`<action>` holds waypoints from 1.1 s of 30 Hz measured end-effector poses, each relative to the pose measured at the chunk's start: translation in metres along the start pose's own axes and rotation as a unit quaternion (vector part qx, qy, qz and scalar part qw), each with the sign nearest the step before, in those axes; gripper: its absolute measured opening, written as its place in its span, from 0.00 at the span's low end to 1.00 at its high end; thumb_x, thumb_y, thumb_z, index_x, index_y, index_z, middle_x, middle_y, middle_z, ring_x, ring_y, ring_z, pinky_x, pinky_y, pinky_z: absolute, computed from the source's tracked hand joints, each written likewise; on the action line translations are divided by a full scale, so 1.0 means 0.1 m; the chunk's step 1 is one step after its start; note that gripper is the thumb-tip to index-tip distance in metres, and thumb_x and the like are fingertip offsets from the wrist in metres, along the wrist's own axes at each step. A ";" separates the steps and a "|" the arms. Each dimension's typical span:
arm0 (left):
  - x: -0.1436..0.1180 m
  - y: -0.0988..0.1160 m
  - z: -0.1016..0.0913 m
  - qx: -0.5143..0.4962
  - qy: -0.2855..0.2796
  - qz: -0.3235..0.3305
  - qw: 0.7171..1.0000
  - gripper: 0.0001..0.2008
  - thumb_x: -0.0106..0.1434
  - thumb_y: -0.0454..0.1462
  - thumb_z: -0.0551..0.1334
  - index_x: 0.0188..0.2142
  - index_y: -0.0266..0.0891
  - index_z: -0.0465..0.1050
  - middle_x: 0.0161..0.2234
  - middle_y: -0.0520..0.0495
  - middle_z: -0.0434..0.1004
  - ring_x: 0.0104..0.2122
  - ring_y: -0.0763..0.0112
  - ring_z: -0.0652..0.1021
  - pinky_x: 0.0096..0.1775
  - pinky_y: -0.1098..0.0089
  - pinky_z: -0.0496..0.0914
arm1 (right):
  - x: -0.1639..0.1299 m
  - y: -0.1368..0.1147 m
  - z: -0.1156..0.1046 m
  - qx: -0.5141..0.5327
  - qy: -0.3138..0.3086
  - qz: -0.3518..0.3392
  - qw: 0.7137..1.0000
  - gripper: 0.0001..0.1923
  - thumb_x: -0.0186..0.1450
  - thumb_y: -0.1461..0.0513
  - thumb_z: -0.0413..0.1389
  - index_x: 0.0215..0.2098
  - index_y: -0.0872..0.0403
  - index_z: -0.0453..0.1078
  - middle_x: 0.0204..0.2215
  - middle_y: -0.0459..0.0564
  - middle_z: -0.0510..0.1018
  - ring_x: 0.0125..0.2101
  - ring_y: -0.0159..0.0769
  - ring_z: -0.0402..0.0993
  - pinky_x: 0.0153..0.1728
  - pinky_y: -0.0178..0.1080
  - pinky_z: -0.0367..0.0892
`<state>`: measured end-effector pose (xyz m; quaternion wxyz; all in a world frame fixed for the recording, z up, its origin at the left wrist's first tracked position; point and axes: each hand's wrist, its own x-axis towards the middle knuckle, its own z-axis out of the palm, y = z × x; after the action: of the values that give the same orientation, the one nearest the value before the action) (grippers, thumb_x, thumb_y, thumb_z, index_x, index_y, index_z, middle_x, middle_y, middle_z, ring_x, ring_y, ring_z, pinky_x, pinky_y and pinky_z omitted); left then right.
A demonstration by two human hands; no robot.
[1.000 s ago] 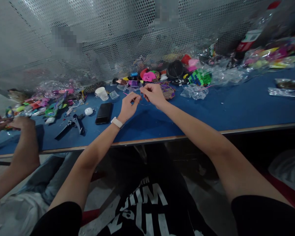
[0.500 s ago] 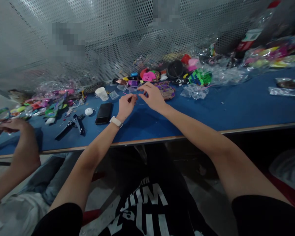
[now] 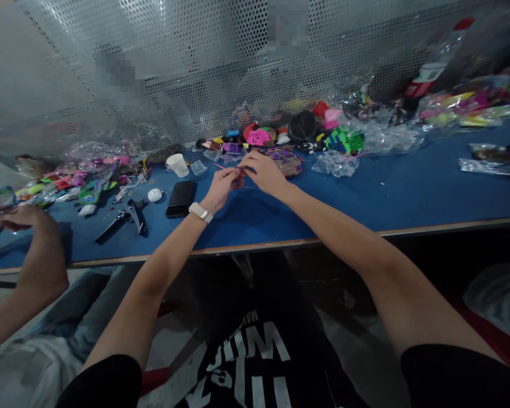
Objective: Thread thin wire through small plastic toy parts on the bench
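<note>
Over the blue table [image 3: 365,192], near its middle, the person's left hand [image 3: 221,187] and right hand [image 3: 263,173] meet fingertip to fingertip. Both have their fingers pressed together in a pinch, but what they pinch is too small and blurred to name; a thin pink stick [image 3: 219,166] shows just beyond the left fingers, and whether it is held cannot be told. A white wristband [image 3: 201,212] circles the left wrist.

Just behind the right hand lies a purple beaded piece [image 3: 287,158], partly covered by it. A heap of coloured trinkets [image 3: 259,136] along the perforated metal screen [image 3: 195,68] is too crowded to count. 1 white cup [image 3: 177,164] stands left of the hands; its contents cannot be seen. 1 clear crumpled bag [image 3: 335,163] lies right of them, with nothing readable inside. 1 bottle with a red cap [image 3: 433,65] leans at the far right, half lost against the screen.

1 black phone [image 3: 181,198], 1 white earbud case [image 3: 154,194] and 1 black plier-like tool [image 3: 125,218] lie to the left. At the left edge another person's arm [image 3: 34,243] is cut off by the frame.
</note>
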<state>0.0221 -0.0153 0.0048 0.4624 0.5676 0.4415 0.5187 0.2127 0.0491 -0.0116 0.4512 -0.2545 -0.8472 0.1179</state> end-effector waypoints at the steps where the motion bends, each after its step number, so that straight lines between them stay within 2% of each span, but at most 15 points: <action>1: -0.01 0.03 0.01 -0.055 -0.017 -0.032 0.998 0.18 0.78 0.43 0.75 0.32 0.40 0.80 0.30 0.48 0.80 0.33 0.67 0.81 0.42 0.66 0.77 | 0.00 0.01 0.00 0.006 0.007 -0.008 1.000 0.12 0.81 0.65 0.60 0.50 0.50 0.89 0.53 0.57 0.86 0.53 0.52 0.81 0.60 0.56 0.79; 4: -0.07 0.12 0.02 -0.155 -0.063 -0.078 0.983 0.17 0.80 0.44 0.73 0.35 0.39 0.81 0.27 0.51 0.74 0.32 0.68 0.82 0.47 0.64 0.82 | 0.00 0.00 -0.01 0.020 0.034 -0.026 0.999 0.13 0.82 0.64 0.60 0.52 0.49 0.88 0.55 0.57 0.87 0.55 0.52 0.82 0.61 0.56 0.79; 8: -0.11 0.18 0.05 -0.168 -0.077 -0.052 0.981 0.20 0.83 0.47 0.73 0.34 0.41 0.79 0.23 0.57 0.62 0.26 0.73 0.72 0.47 0.65 0.81 | 0.01 -0.06 -0.04 0.035 0.050 -0.010 0.998 0.11 0.82 0.61 0.61 0.49 0.47 0.89 0.52 0.56 0.89 0.54 0.53 0.83 0.62 0.57 0.79; 11: -0.08 0.14 0.05 -0.112 -0.061 0.013 0.992 0.23 0.81 0.49 0.74 0.32 0.42 0.77 0.24 0.56 0.61 0.26 0.73 0.67 0.41 0.69 0.75 | 0.02 -0.12 -0.08 0.067 0.040 0.021 0.997 0.09 0.81 0.60 0.63 0.48 0.48 0.88 0.48 0.54 0.91 0.52 0.53 0.85 0.62 0.56 0.80; 15: 0.02 0.02 -0.03 0.014 -0.043 0.119 0.992 0.27 0.79 0.56 0.74 0.31 0.42 0.77 0.26 0.52 0.66 0.28 0.70 0.65 0.35 0.66 0.64 | 0.02 -0.16 -0.07 0.161 0.022 0.068 0.984 0.07 0.79 0.58 0.64 0.50 0.50 0.84 0.41 0.53 0.90 0.46 0.50 0.87 0.57 0.54 0.84; 19: 0.07 -0.06 -0.11 0.137 -0.033 0.210 0.968 0.32 0.80 0.65 0.68 0.32 0.43 0.75 0.29 0.50 0.70 0.30 0.66 0.68 0.37 0.63 0.63 | 0.01 -0.12 -0.03 0.235 0.006 0.097 0.967 0.09 0.76 0.59 0.65 0.53 0.49 0.77 0.37 0.49 0.87 0.40 0.45 0.85 0.54 0.54 0.85; 23: 0.06 -0.09 -0.13 0.223 -0.027 0.275 0.935 0.31 0.83 0.64 0.61 0.34 0.43 0.75 0.32 0.48 0.76 0.33 0.64 0.72 0.40 0.62 0.66 | 0.00 -0.08 0.00 0.250 -0.017 0.078 0.965 0.15 0.72 0.64 0.64 0.55 0.48 0.72 0.36 0.47 0.84 0.38 0.44 0.84 0.51 0.54 0.85; 27: 0.02 -0.04 -0.11 0.255 -0.012 0.250 0.934 0.25 0.84 0.55 0.63 0.34 0.43 0.76 0.32 0.48 0.78 0.35 0.62 0.74 0.42 0.62 0.68 | -0.01 -0.11 -0.01 0.233 -0.020 0.038 0.972 0.17 0.70 0.63 0.65 0.55 0.48 0.70 0.34 0.44 0.82 0.37 0.43 0.83 0.50 0.51 0.83; 30: -0.03 0.03 -0.07 0.217 -0.002 0.209 0.953 0.20 0.82 0.49 0.69 0.32 0.44 0.79 0.32 0.48 0.78 0.35 0.62 0.74 0.44 0.63 0.69 | -0.02 -0.16 -0.06 0.222 -0.025 0.015 0.975 0.16 0.71 0.58 0.68 0.54 0.48 0.71 0.33 0.43 0.82 0.37 0.41 0.83 0.51 0.50 0.81; 33: -0.06 0.09 -0.02 0.166 0.008 0.173 0.971 0.19 0.79 0.44 0.74 0.30 0.44 0.81 0.31 0.49 0.77 0.34 0.62 0.73 0.44 0.64 0.69 | -0.02 -0.20 -0.11 0.206 -0.025 0.030 0.978 0.18 0.71 0.52 0.71 0.52 0.47 0.72 0.33 0.43 0.83 0.37 0.41 0.84 0.52 0.49 0.80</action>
<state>0.0193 -0.0231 0.0126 0.2621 0.7000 0.4200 0.5146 0.2163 0.0312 0.0022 0.4685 -0.1784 -0.8078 0.3101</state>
